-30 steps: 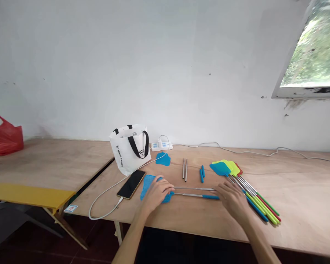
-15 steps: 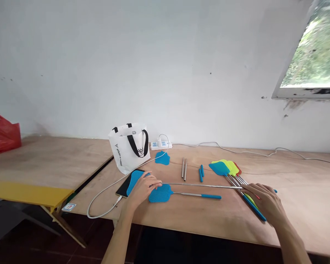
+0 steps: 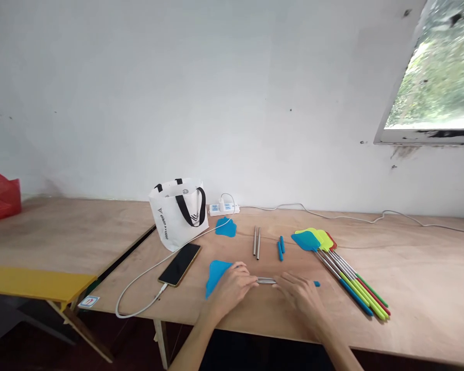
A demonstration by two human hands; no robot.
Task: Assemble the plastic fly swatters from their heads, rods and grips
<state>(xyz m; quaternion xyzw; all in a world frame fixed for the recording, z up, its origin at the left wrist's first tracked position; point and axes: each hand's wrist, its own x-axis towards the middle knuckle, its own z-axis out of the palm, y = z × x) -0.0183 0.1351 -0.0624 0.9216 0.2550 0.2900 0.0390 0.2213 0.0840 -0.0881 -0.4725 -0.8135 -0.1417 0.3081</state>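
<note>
Reference point: the phone (image 3: 180, 264) on the wooden table (image 3: 421, 288). The blue flyswatters (image 3: 216, 274) lie to the right of the phone, under both hands. Their heads are partly covered by the left hand (image 3: 233, 282); the handles are mostly covered by the right hand (image 3: 299, 294), with only a blue tip exposed past its outer side. A short run of metal rods (image 3: 266, 281) shows between the hands; the exact number of rods is hard to make out. Thumb contact beneath the rods is largely hidden.

Left hand: palm down, fingers bent and together, clamped on the rods at the head end. Right hand: palm down, fingers extended inward over the handle end; its fingertips meet the rods, but how firmly it grips cannot be told. Both forearms enter from the lower edge and converge.

Farther right of the phone: the stack of coloured flyswatters (image 3: 355, 282), its red head mostly hidden by the yellow-green ones. Behind the phone and to its right: a loose blue head (image 3: 226, 230), crossed by the white cable (image 3: 139, 268). Far left of the phone: a red bag (image 3: 2, 198), cut off by the view edge.
</note>
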